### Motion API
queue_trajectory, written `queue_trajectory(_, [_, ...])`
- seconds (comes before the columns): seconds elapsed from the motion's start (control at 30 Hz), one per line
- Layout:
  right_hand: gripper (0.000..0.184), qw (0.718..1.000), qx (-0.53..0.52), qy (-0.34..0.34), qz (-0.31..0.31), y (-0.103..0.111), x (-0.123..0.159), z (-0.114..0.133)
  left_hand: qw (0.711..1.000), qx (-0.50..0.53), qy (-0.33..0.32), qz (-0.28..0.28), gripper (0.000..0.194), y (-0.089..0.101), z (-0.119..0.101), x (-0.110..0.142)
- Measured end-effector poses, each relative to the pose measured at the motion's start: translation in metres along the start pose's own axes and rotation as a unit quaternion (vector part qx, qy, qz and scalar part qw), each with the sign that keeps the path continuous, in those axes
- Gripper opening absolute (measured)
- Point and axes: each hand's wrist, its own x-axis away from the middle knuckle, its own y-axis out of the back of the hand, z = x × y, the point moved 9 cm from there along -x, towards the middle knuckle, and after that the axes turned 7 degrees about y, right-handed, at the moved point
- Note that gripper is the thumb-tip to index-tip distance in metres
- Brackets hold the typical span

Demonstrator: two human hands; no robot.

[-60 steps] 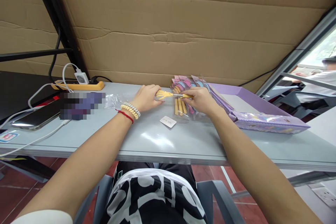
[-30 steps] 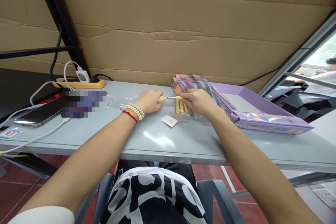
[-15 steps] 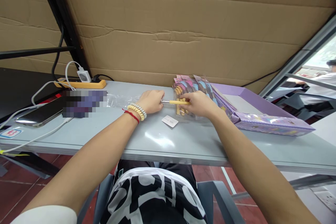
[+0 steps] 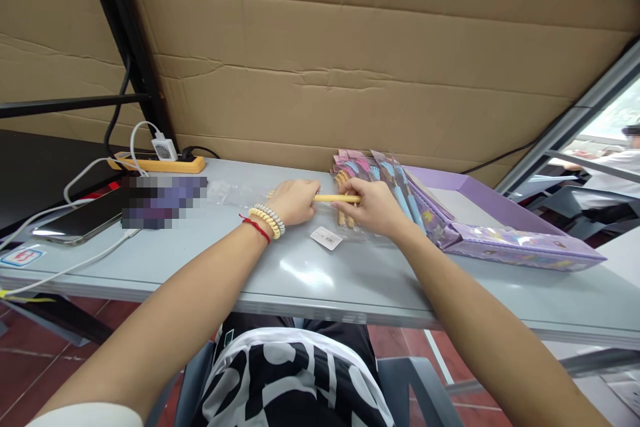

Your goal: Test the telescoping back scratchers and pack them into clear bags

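Observation:
A yellow back scratcher [image 4: 330, 199] lies level between my hands. My right hand [image 4: 375, 208] pinches its yellow handle near the end. My left hand [image 4: 295, 201] is closed around its other end and the mouth of a clear plastic bag [image 4: 233, 193], which stretches out to the left. A bit of yellow shows beyond my left hand, inside the bag; most of the scratcher's head is hidden. Behind my right hand lie several bagged back scratchers [image 4: 373, 170] with pink, blue and yellow heads. A small white label card [image 4: 327, 237] rests in front on the desk.
An open purple box [image 4: 525, 247] stands on the right of the grey desk [image 4: 300, 280]. At the left are a phone [image 4: 80, 217], white cables and a yellow power strip [image 4: 165, 162]. Cardboard [image 4: 350, 33] forms the back wall. Another person sits far right.
The back scratcher's head and metal shaft have gone leftward through my left hand into the bag. Now only the yellow handle shows between my hands; my right hand stays on it.

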Motion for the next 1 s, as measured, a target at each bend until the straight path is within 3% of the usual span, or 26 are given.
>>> queue_trajectory(0.13, [0.023, 0.983, -0.173, -0.061, -0.003, 0.002, 0.002, -0.012, 1.000, 0.022, 0.018, -0.008, 0.017, 0.006, 0.004, -0.002])
queue_trajectory(0.27, [0.033, 0.910, -0.400, -0.106, 0.011, 0.003, 0.005, -0.021, 0.997, 0.053, 0.043, -0.041, 0.013, 0.011, 0.015, -0.005])
queue_trajectory(0.4, [0.035, 0.872, -0.478, -0.103, -0.005, 0.006, 0.005, -0.022, 0.995, 0.070, 0.048, -0.060, 0.010, 0.012, 0.017, -0.005])
queue_trajectory(0.6, [0.031, 0.882, -0.460, -0.098, 0.013, -0.003, 0.006, -0.024, 0.996, 0.070, 0.028, -0.052, 0.013, 0.012, 0.010, -0.003])
queue_trajectory(0.77, [0.040, 0.901, -0.415, -0.128, 0.024, -0.008, 0.005, -0.027, 0.997, 0.062, 0.003, -0.052, 0.018, 0.013, 0.001, 0.000])
queue_trajectory(1.0, [0.046, 0.952, -0.281, -0.099, 0.072, -0.025, 0.006, -0.021, 0.996, 0.048, -0.067, -0.036, 0.016, 0.011, -0.026, 0.008])
